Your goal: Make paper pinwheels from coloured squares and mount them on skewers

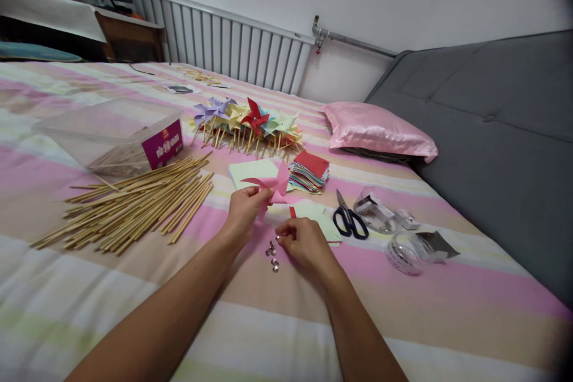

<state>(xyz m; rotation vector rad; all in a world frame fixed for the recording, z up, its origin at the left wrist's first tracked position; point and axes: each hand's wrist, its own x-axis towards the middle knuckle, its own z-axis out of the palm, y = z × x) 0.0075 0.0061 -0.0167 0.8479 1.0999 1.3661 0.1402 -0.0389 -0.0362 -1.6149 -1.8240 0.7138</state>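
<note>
Your left hand [244,209] grips the pink pinwheel [274,185]; your right hand [302,242] pinches a pin [277,239] just above the loose pins [272,255].

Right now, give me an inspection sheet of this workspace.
Surface: striped bedsheet, pink and cream.
Job's things: pink paper pinwheel in left hand; metal pins by right hand.
Clutter: wooden sticks, finished pinwheels, paper squares stack, scissors, tape rolls, plastic box.
Fingers: left pinch the pinwheel; right pinch a pin.
Cables: nothing seen.
Surroundings: radiator, pink pillow, grey headboard.
</note>
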